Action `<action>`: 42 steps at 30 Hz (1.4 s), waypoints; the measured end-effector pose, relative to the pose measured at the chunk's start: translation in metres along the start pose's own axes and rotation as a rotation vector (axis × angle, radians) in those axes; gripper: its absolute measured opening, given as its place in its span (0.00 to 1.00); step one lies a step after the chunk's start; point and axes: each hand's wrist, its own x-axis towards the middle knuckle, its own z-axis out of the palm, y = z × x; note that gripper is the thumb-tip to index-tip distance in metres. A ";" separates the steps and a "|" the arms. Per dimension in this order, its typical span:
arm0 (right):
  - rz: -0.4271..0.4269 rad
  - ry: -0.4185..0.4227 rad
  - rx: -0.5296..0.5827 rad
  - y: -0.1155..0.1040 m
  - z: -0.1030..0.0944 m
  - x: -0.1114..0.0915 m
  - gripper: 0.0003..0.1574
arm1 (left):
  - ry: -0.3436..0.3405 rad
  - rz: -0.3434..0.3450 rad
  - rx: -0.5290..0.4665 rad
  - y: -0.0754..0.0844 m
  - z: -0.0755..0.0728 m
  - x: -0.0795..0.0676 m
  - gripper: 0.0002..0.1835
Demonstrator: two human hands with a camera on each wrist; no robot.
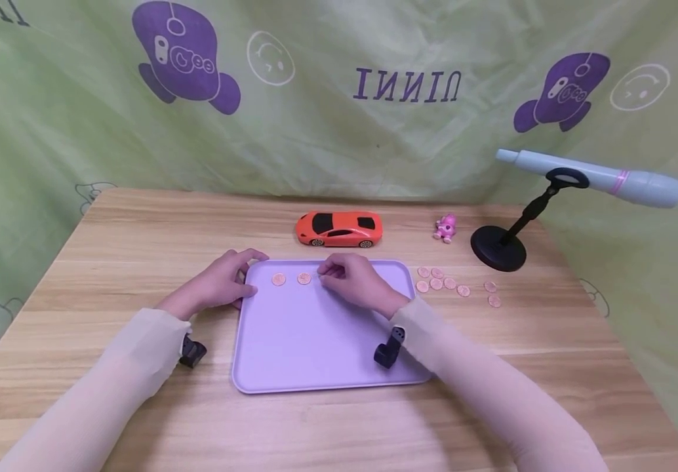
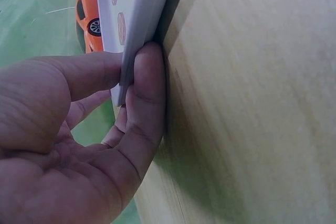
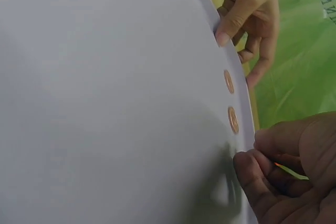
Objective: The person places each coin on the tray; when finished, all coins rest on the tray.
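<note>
A lilac tray (image 1: pixel 315 341) lies on the wooden table. My left hand (image 1: pixel 223 282) grips its left edge near the far corner; in the left wrist view the thumb (image 2: pixel 94 74) is on the rim and a finger (image 2: pixel 149 77) is underneath. Two copper-coloured coins, a left coin (image 1: pixel 279 279) and a right coin (image 1: pixel 304 278), lie along the tray's far side. Just right of them, my right hand (image 1: pixel 353 280) is over the tray's far rim, thumb and fingertips drawn together. I cannot tell whether a coin is between those fingertips.
Several loose coins (image 1: pixel 450 283) lie on the table right of the tray. Behind the tray stands an orange toy car (image 1: pixel 339 229), with a small pink figurine (image 1: pixel 445 228) farther right. A pale blue microphone-shaped object (image 1: pixel 593 176) sits on a black stand (image 1: pixel 498 248) at the back right.
</note>
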 end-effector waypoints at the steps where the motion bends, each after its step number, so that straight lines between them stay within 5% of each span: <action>1: -0.001 0.011 0.002 0.003 -0.003 -0.004 0.09 | 0.001 0.000 0.001 0.000 0.000 0.000 0.32; 11: 0.016 0.159 0.002 0.041 -0.051 -0.048 0.13 | -0.001 0.002 0.004 -0.003 0.002 0.000 0.32; 27: 0.110 0.371 -0.245 0.119 -0.122 -0.127 0.09 | 0.003 0.003 0.011 -0.003 0.002 -0.003 0.33; 35: 0.245 0.376 -0.356 0.147 -0.148 -0.154 0.12 | 0.011 0.038 0.022 -0.005 0.002 -0.001 0.32; 42: 0.264 0.341 -0.390 0.155 -0.153 -0.151 0.11 | 0.018 0.033 0.041 -0.005 0.001 0.000 0.32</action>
